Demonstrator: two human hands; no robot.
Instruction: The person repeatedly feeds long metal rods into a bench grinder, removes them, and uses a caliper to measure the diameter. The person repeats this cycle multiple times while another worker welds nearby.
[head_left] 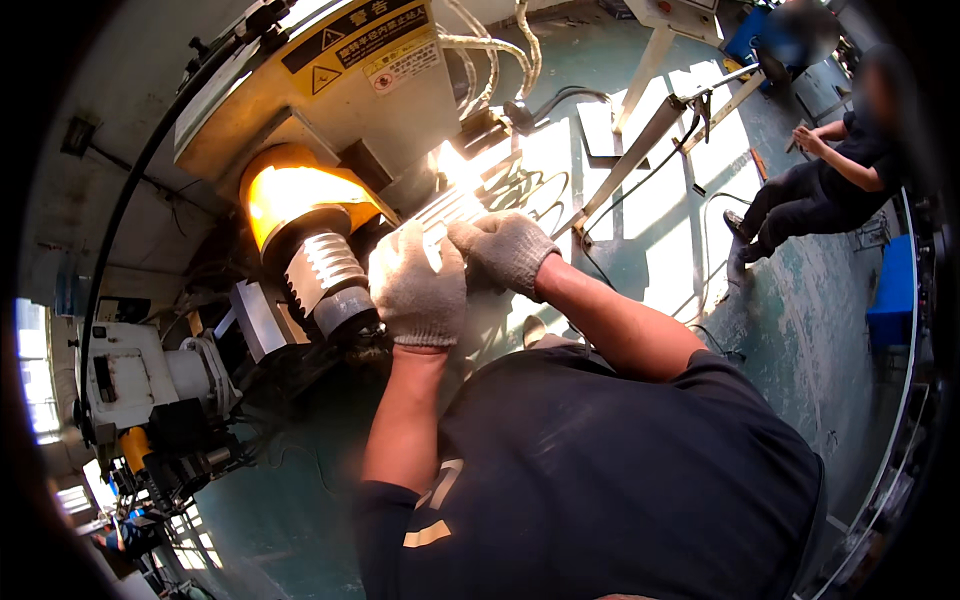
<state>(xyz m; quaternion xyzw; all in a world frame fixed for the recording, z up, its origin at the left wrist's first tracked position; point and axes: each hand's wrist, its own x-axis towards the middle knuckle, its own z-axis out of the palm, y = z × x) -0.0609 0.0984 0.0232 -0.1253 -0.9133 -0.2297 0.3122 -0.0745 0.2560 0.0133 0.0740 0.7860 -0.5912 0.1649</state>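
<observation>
Both my hands wear pale knitted work gloves and meet in front of a bending-type machine. My left hand (418, 288) is closed, its fingers curled at the near end of some bright metal tubes (447, 212). Just to its right, my right hand (508, 254) is also closed, thumb towards the left, against the same tubes. Glare washes out the tubes, and the gloves hide their near ends. Beside my left hand sits a ribbed steel die (325, 268), below a yellow cylindrical machine head (285, 195).
A warning plate (355, 45) marks the machine's housing. Pale hoses (490, 45) and dark cables lie beyond my hands. A metal stand (640, 150) rises from the sunlit green floor. One person (830, 180) stands at right near a blue box (893, 290); another machine (130, 370) is at left.
</observation>
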